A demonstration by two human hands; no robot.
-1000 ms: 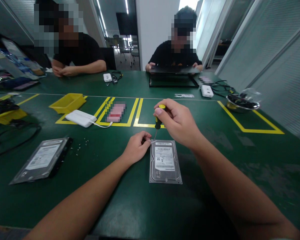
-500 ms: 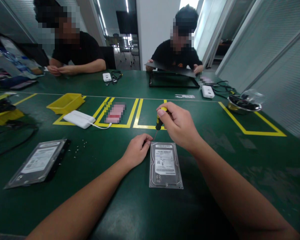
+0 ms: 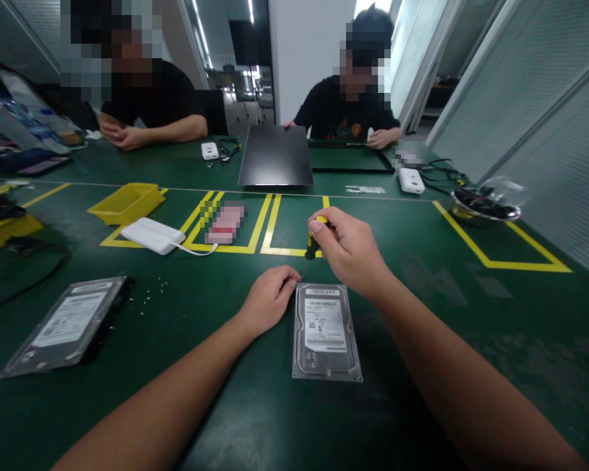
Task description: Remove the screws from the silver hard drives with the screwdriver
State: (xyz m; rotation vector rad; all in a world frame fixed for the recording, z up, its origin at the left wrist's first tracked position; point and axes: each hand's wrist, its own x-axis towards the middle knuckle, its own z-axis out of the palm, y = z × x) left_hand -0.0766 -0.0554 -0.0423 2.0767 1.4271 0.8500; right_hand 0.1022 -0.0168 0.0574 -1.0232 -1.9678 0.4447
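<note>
A hard drive (image 3: 326,332), silver with a white label, lies flat on the green table. My right hand (image 3: 349,243) is wrapped round the yellow-and-black handle of a screwdriver (image 3: 311,244). Its thin shaft slants down to the drive's far left corner. At that same corner is my left hand (image 3: 271,294), thumb and fingers drawn together beside the screwdriver's tip. Whatever the left fingertips pinch, if anything, is too small to make out. Further left, another hard drive (image 3: 71,320) rests on the table, with several tiny screws (image 3: 148,294) scattered to its right.
A yellow bin (image 3: 127,203), a white power bank (image 3: 153,235) and a pink phone (image 3: 226,224) stand ahead to the left. A metal bowl (image 3: 485,208) sits at the far right. Across the table, one person holds a dark panel (image 3: 276,157) near a black frame (image 3: 351,169); another person sits left.
The person opposite has lowered the dark panel to the table, left of the black frame. My hands and the screwdriver keep nearly the same place at the drive's corner; the view has shifted slightly.
</note>
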